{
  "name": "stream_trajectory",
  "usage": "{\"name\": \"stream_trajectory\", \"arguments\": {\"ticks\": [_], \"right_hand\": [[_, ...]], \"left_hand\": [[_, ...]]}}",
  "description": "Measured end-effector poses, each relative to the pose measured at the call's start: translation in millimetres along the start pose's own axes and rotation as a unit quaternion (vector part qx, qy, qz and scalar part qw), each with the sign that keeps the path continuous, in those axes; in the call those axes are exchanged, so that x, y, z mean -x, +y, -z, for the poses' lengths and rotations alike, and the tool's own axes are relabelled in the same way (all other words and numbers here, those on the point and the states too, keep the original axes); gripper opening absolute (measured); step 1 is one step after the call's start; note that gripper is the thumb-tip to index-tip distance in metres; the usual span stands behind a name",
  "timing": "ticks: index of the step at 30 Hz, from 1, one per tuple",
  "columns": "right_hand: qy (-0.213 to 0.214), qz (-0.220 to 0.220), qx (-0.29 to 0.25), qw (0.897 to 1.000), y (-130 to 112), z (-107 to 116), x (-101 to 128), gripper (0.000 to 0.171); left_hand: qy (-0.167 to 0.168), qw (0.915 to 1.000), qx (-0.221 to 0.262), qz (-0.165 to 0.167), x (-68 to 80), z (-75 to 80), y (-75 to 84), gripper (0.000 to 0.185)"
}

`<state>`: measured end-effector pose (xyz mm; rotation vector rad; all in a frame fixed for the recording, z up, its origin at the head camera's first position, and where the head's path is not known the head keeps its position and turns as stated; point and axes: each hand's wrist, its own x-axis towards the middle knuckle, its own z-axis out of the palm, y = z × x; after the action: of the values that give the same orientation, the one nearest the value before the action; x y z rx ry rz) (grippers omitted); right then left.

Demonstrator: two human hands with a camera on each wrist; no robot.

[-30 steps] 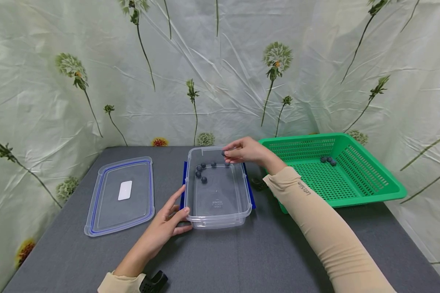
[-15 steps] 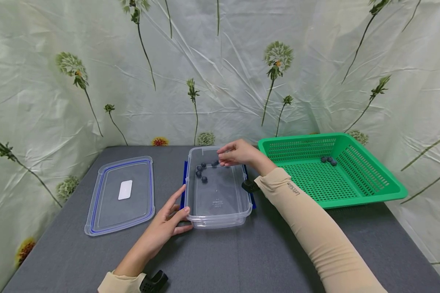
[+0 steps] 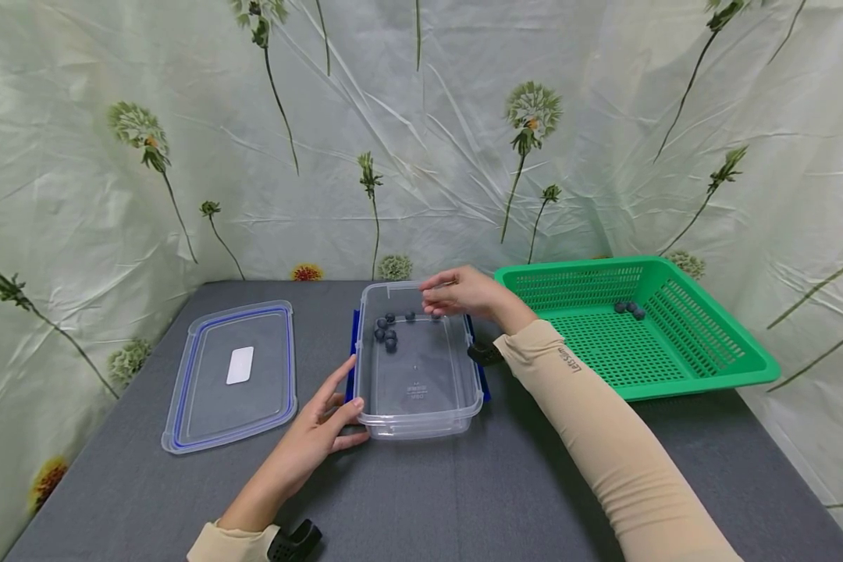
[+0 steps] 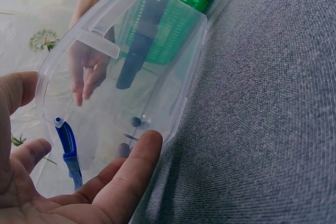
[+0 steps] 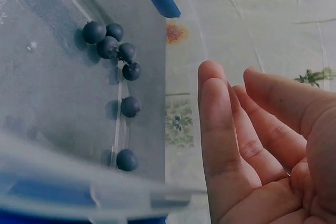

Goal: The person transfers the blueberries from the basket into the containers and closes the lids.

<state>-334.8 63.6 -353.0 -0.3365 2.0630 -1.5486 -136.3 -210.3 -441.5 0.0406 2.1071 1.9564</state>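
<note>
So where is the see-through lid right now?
In the head view the clear lid with a blue rim lies flat on the grey table, on the left, beside the clear box that the left hand touches.

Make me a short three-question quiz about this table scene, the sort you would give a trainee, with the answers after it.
1. True or false: the lid is on the clear container.
2. Where are more blueberries: in the clear container or in the green basket?
3. Which hand rests against the container's near left corner: A, the left hand, or B, the right hand?

Key
1. False: it lies flat on the table, to the container's left.
2. The container: seven show in the right wrist view, while about three show in the basket.
3. A. The right hand is open above the container's far end, holding nothing.
</note>
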Motion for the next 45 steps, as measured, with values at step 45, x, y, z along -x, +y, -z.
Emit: {"name": "stream_trajectory", "arguments": {"ticks": [45], "right_hand": [[0.137, -0.061, -0.092, 0.984, 64.5, 194.4, 109.9, 0.025]], "left_hand": [[0.000, 1.0000, -0.001, 0.000, 0.1, -0.5, -0.2, 0.070]]}}
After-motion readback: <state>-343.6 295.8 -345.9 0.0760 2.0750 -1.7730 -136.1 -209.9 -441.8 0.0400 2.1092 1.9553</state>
